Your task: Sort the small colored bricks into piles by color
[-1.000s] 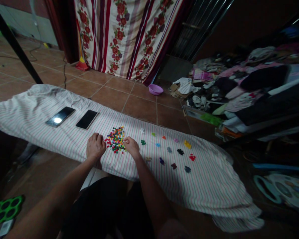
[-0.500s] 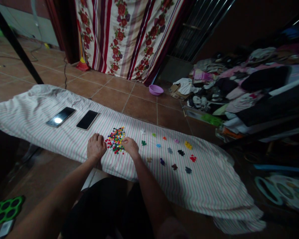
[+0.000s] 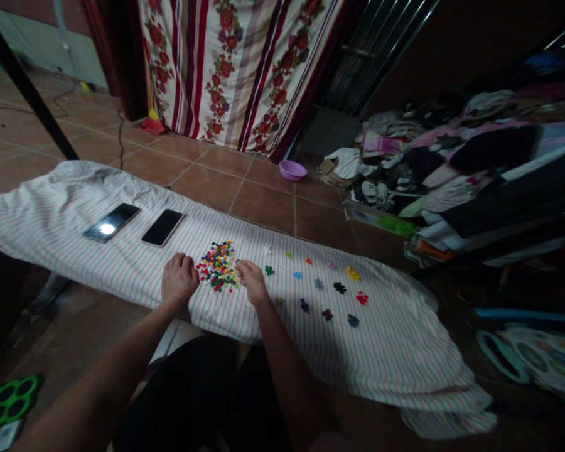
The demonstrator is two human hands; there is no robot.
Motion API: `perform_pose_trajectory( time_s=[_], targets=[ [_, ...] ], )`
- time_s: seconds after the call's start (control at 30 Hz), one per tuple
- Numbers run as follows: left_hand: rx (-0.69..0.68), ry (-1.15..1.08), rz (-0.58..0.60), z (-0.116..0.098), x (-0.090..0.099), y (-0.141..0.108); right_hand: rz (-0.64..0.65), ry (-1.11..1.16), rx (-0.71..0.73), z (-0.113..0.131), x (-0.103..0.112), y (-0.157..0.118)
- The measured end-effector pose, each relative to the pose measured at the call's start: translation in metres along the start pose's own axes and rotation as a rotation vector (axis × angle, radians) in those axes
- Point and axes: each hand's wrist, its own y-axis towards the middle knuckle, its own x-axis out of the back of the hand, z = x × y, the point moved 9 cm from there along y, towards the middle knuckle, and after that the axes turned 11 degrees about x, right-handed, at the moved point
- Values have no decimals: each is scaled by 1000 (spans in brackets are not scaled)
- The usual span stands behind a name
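A pile of small, many-coloured plastic pieces [image 3: 218, 267] lies on a striped cloth [image 3: 169, 285]. At the pile's left edge rests my left hand [image 3: 179, 279], fingers curled under; whatever may be inside is hidden. Just off the pile's right side, my right hand [image 3: 252, 280] is closed in a pinch, on something too small to make out. Further right, pieces sit in little single-colour groups, among them a green group [image 3: 269, 270], a black group [image 3: 339, 288], a yellow group [image 3: 353, 273] and a red group [image 3: 361, 298].
Two phones, one with a glare spot [image 3: 112, 223] and a dark one [image 3: 163, 227], lie left of the pile. Beyond the cloth are a tiled floor, a purple basin [image 3: 292, 170] and a floral curtain [image 3: 223, 75]. Clothes [image 3: 445, 157] are heaped at the right.
My right hand has drawn back from the pile a little to the right, still pinched. My left hand stays by the pile; the whole view has shifted slightly.
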Motion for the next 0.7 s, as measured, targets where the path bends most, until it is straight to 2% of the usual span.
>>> perform_pose_trajectory(
  time_s=[0.1,0.2,0.47,0.7],
  targets=[
    [-1,-11,-8,0,1,0,-49,269,-66,0,-3,-9],
    [6,-38,1,0,1,0,-53,367,-94,2,-5,-18],
    [-5,-18,0,-1,3,1,-44,434,-65,8,8,-42],
    [-34,-14,3,-3,5,0,-132,350,-38,5,32,-61]
  ],
)
